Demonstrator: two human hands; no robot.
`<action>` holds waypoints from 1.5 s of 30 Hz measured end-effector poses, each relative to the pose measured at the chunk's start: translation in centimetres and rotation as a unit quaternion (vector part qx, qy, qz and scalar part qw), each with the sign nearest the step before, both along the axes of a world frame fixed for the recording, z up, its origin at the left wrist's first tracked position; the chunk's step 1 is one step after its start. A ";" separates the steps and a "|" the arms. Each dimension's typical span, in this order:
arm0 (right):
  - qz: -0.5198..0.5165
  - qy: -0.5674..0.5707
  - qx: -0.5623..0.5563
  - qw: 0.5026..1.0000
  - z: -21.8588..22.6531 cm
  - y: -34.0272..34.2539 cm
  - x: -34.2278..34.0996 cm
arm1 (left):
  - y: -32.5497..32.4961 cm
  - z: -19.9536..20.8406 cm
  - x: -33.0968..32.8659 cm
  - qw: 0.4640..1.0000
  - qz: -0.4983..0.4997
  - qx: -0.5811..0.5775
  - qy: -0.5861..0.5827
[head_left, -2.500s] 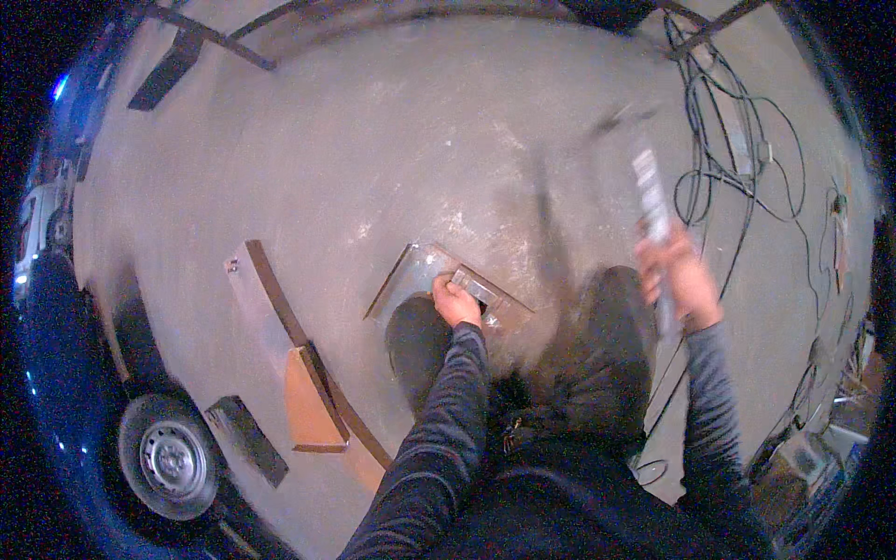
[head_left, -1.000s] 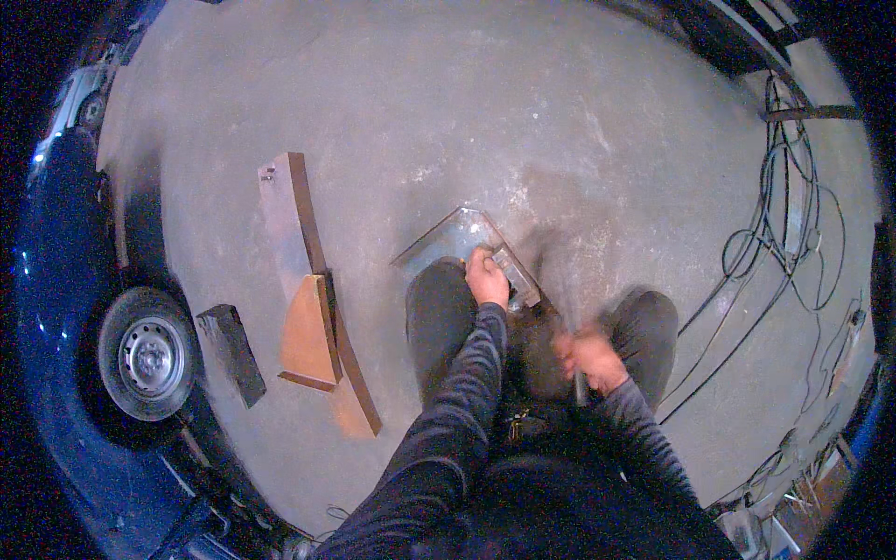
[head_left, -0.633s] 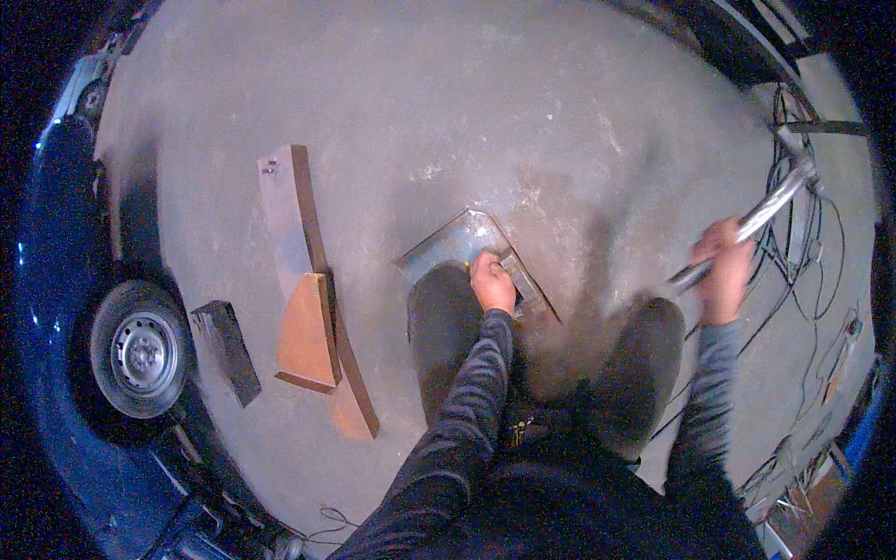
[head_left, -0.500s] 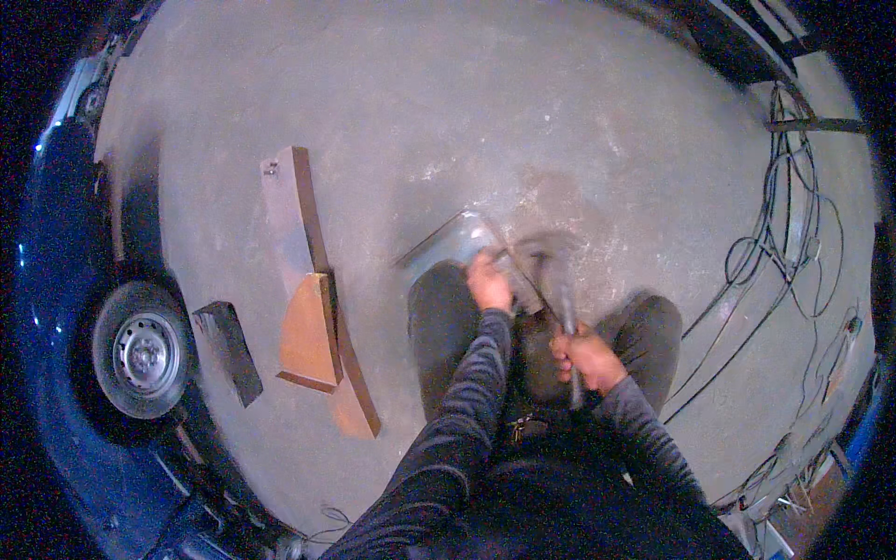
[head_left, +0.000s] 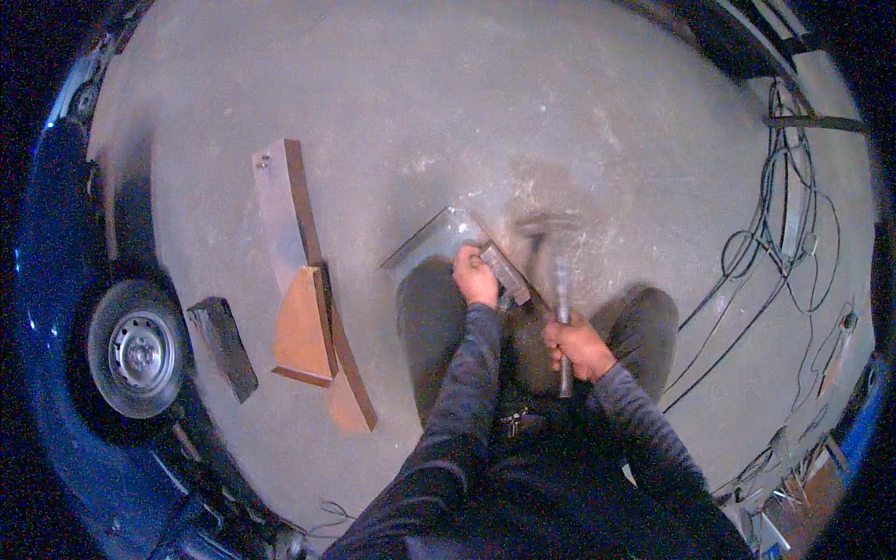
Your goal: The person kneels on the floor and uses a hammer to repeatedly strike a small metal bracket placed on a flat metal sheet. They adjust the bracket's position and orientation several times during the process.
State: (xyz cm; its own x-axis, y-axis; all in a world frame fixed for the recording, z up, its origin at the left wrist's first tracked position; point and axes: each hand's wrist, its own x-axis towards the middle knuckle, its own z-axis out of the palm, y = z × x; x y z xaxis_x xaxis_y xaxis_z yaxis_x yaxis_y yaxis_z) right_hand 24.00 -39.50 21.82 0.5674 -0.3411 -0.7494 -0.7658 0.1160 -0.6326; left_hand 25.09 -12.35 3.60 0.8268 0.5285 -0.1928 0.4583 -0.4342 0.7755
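Observation:
My right hand (head_left: 581, 345) is wrapped round the handle of a hammer (head_left: 562, 297) held up in front of me; its dark head is smeared by motion. My left hand (head_left: 476, 278) grips a small grey metal block (head_left: 505, 273). That block lies along the right edge of a bent sheet-metal piece (head_left: 434, 239), whose corner points away from me. Part of the sheet is hidden behind my left hand and my left knee (head_left: 431, 322). Between the hammer and the block there appears to be a gap.
On the left, a long folded metal piece (head_left: 301, 205) lies with a tan curved panel (head_left: 303, 327) against it. A dark block (head_left: 224, 347) sits near the wheel (head_left: 140, 353) of a blue car. Loose cables (head_left: 747, 257) coil over the concrete floor (head_left: 373, 84) at the right.
The grey block shows more clearly beside my left hand, which has shifted slightly left and nearer. The hammer stays in my right hand, its handle now more upright.

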 end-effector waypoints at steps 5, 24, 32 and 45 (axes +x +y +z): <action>0.017 -0.076 0.066 0.995 1.1 -8.2 1.8 | 0.0 0.4 1.0 0.999 0.034 0.003 -0.028; 0.016 -0.280 0.100 0.955 1.5 -8.7 11.3 | 1.2 1.0 1.3 0.998 0.061 -0.010 0.016; 0.130 0.122 0.190 0.966 -4.8 5.8 0.1 | 3.4 0.5 2.2 0.996 0.075 0.044 -0.025; 0.146 0.094 0.107 0.979 3.4 -2.7 -3.4 | 3.5 -0.8 0.1 0.996 0.070 0.045 -0.025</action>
